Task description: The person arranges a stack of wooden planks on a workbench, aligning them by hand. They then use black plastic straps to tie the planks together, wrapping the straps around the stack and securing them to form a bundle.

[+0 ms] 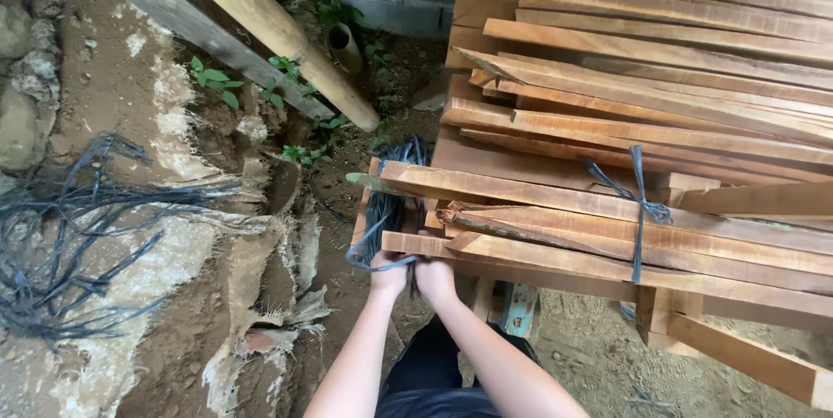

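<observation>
Both hands, left (388,276) and right (434,277), close together at six o'clock, pinching dark grey plastic strapping (382,210) hanging off the left end of rough reddish-brown sawn planks (607,210), seemingly to bind them; another tie (640,210) sits at three o'clock.

No packages, labels, signs or screens.

planks (659,79): right ends cut off | hands (412,277): fingers hidden under bundle

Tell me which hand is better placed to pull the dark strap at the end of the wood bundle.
Left, probably: the left hand sits right at the dark strap; the right hand is under the planks.
</observation>
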